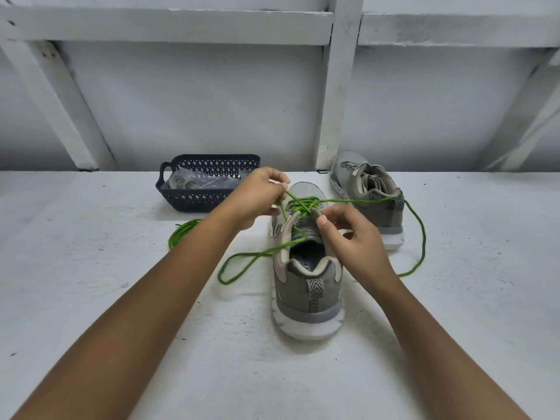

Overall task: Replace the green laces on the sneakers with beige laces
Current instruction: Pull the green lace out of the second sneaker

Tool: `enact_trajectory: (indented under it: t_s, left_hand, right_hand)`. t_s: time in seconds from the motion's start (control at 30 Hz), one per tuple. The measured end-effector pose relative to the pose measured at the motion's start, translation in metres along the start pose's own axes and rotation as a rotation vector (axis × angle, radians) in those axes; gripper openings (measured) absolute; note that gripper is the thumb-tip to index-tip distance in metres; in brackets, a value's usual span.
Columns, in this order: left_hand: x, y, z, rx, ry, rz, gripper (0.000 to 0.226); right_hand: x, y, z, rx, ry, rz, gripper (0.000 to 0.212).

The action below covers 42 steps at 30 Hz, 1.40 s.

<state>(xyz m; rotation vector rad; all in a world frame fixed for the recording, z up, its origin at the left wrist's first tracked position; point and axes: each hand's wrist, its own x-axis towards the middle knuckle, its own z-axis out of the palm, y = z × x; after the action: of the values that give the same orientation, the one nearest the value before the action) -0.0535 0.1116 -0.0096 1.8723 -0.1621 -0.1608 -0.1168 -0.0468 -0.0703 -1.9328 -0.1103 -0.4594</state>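
1. The near sneaker (pixel 306 286) stands on the counter (pixel 91 268) straight ahead of the person. Its heel faces them and its toe points away, so its long axis runs straight out from the body, between the two forearms.
2. The green lace (pixel 303 204) is still crossed through the eyelets toward the toe. One free end loops out to the left of the heel. The other sweeps right, across the far sneaker (pixel 375 189), and curls back down onto the counter.
3. The left hand (pixel 257 195) is raised just left of the toe end and pinches a strand of the lace between thumb and fingertips, drawn taut up out of the crossings.
4. The right hand (pixel 351 237) sits nearer the person, its thumb and curled fingers closed on the sneaker's right eyelet edge. Whether a strand is also caught in that pinch cannot be told.
5. The coming pull likely runs up and to the left, across the shoe's axis. The left hand is nearer the laced rows, while the right steadies the shoe.
6. A second green lace (pixel 181 234) lies coiled on the counter to the left. Behind it a dark basket (pixel 206 198) holds a plastic bag (pixel 200 180).
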Motion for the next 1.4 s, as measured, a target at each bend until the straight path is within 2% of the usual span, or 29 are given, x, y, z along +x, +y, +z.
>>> enact_trajectory:
  t_s: [0.13, 0.17, 0.27, 0.3, 0.37, 0.43, 0.57, 0.67, 0.73, 0.8, 0.87, 0.93, 1.0, 1.1, 1.17, 1.3, 1.37, 1.4]
  left_hand:
    - [-0.002, -0.008, 0.000, -0.079, 0.013, 0.023, 0.005]
    - [-0.005, -0.011, -0.003, -0.102, -0.002, -0.003, 0.006]
    - [-0.015, -0.025, -0.016, -0.046, -0.143, -0.079, 0.033]
    - [-0.019, -0.030, -0.017, 0.008, -0.195, -0.062, 0.035]
    - [-0.024, -0.041, -0.016, 0.021, -0.229, 0.012, 0.026]
    - [-0.027, -0.045, -0.010, -0.030, -0.165, 0.072, 0.014]
    - [-0.027, -0.038, -0.004, 0.033, -0.007, 0.127, 0.019]
    - [-0.021, -0.033, -0.016, -0.078, 0.195, 0.016, 0.018]
    - [-0.020, -0.036, -0.021, -0.052, 0.257, 0.005, 0.016]
    - [-0.024, -0.039, -0.020, -0.014, 0.291, 0.124, 0.011]
    - [-0.030, -0.041, -0.018, 0.048, 0.258, 0.315, 0.014]
    - [-0.034, -0.043, -0.017, 0.252, 0.127, 0.420, 0.012]
    - [-0.037, -0.046, -0.015, 0.420, 0.001, 0.399, 0.009]
    - [-0.039, -0.050, -0.011, 0.384, -0.030, 0.372, 0.015]
    - [-0.038, -0.048, -0.013, 0.341, 0.066, 0.367, 0.016]
    - [-0.028, -0.046, -0.026, -0.004, 0.431, 0.176, 0.021]
    - [-0.027, -0.047, -0.028, 0.040, 0.500, 0.168, 0.014]
    - [-0.028, -0.048, -0.028, 0.113, 0.503, 0.223, 0.010]
  right_hand:
    - [0.000, 0.001, -0.001, 0.005, -0.002, -0.008, 0.003]
    - [0.000, 0.001, -0.001, 0.005, 0.001, -0.009, 0.002]
    - [0.000, 0.002, 0.000, 0.011, 0.004, -0.002, 0.003]
    - [0.000, 0.002, 0.000, 0.011, 0.005, 0.000, 0.003]
    - [0.000, 0.002, 0.000, 0.013, 0.013, 0.002, 0.003]
    - [0.000, 0.001, 0.000, 0.022, 0.013, 0.003, 0.002]
    - [-0.001, 0.001, 0.001, 0.034, 0.013, 0.008, 0.001]
    - [0.000, 0.001, 0.000, 0.044, 0.006, 0.013, 0.004]
    - [0.000, 0.001, 0.000, 0.045, 0.003, 0.011, 0.007]
    - [-0.001, 0.001, 0.000, 0.048, 0.004, 0.009, 0.008]
    - [0.000, 0.001, 0.000, 0.041, 0.006, 0.003, 0.006]
    - [-0.001, 0.001, 0.000, 0.034, 0.009, 0.002, 0.004]
    - [0.000, 0.001, 0.000, 0.037, 0.016, -0.001, 0.004]
    - [-0.001, -0.001, 0.000, 0.033, 0.016, -0.004, 0.009]
    - [-0.001, -0.001, 0.000, 0.036, 0.013, -0.005, 0.009]
    - [-0.001, -0.002, 0.000, 0.031, 0.010, -0.006, 0.011]
    - [-0.001, -0.003, 0.000, 0.030, 0.010, -0.006, 0.012]
    - [-0.001, -0.003, -0.001, 0.028, 0.010, -0.006, 0.012]
